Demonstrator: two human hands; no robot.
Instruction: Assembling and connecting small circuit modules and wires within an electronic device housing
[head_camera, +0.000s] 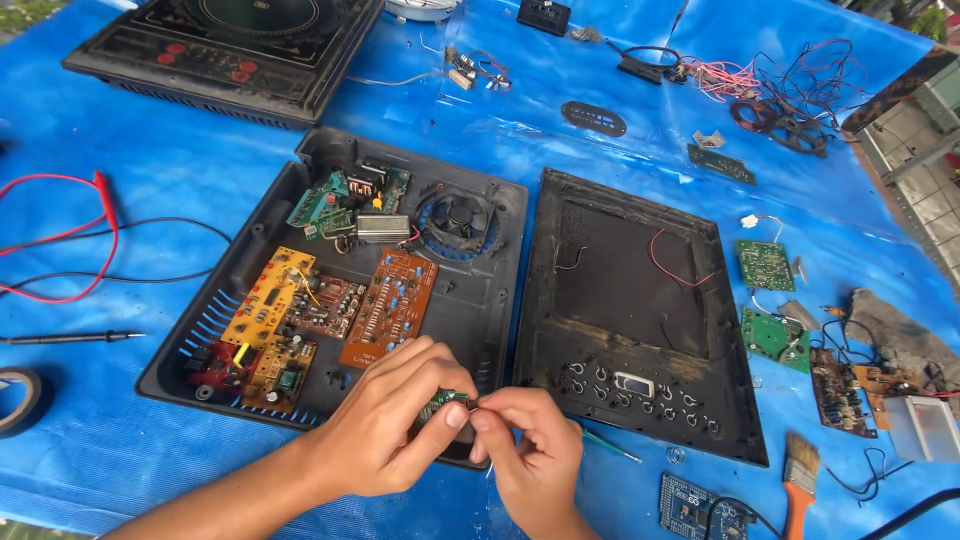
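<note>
My left hand (385, 425) pinches a small green circuit board (447, 399) between thumb and fingers. My right hand (530, 450) meets it from the right, fingertips closed on the board's edge or a thin wire there. Both hands hover over the front edge of an opened black cooker base (478, 300), which holds several orange and green circuit boards (388, 305) and a round fan (458, 220). Beside it on the right lies the cooker's black top panel (620, 300), turned underside up, with a loose red wire.
A second black induction cooker (230, 50) sits at the back left of the blue tarp (120, 180). Red and black probe leads (90, 240) and tape (20, 398) lie left. Loose green boards (768, 265), a brush (798, 480), a blue board (690, 505) and tangled wires (790, 95) lie right.
</note>
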